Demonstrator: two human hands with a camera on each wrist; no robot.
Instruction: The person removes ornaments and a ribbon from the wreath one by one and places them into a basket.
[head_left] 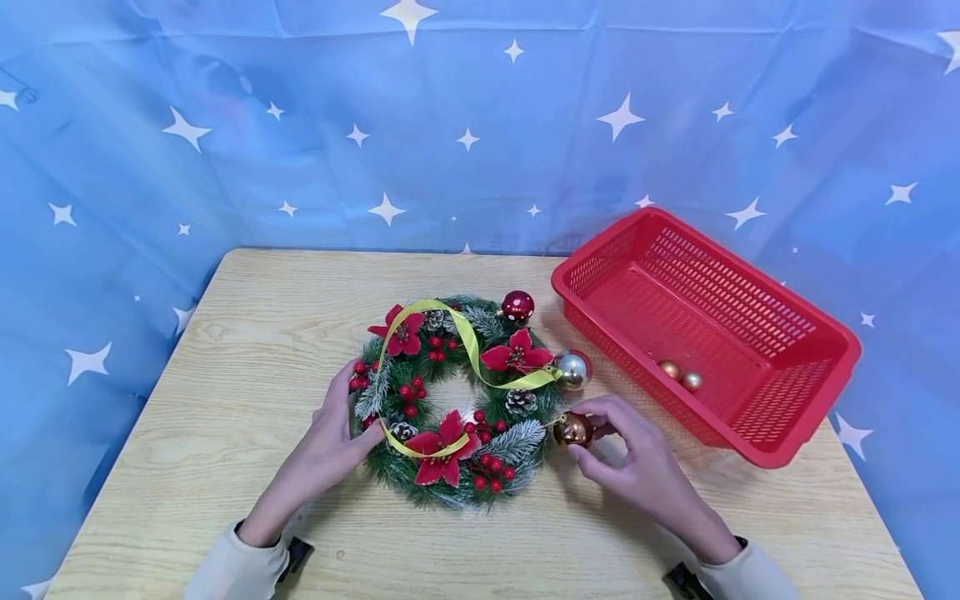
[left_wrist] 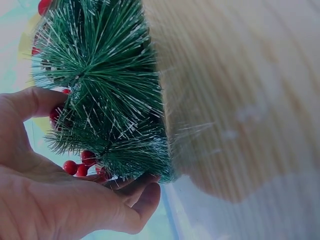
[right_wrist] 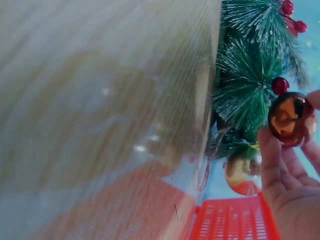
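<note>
A green wreath (head_left: 450,400) with red flowers, berries, pine cones and a looped yellow ribbon (head_left: 468,342) lies flat on the wooden table (head_left: 225,367). My left hand (head_left: 348,417) grips its left rim, thumb on top and fingers (left_wrist: 142,197) curled under the needles (left_wrist: 110,100). My right hand (head_left: 594,435) pinches a copper bauble (head_left: 573,429) against the wreath's right edge; the right wrist view shows this bauble (right_wrist: 290,117) between my fingertips (right_wrist: 267,150). A silver bauble (head_left: 573,369) and a red bauble (head_left: 517,306) sit on the wreath's right and upper rim.
A red plastic basket (head_left: 750,325) stands at the table's right side, holding two small baubles (head_left: 680,375). A blue star-printed cloth (head_left: 480,125) hangs behind and beside the table. Bare tabletop lies in front of and left of the wreath.
</note>
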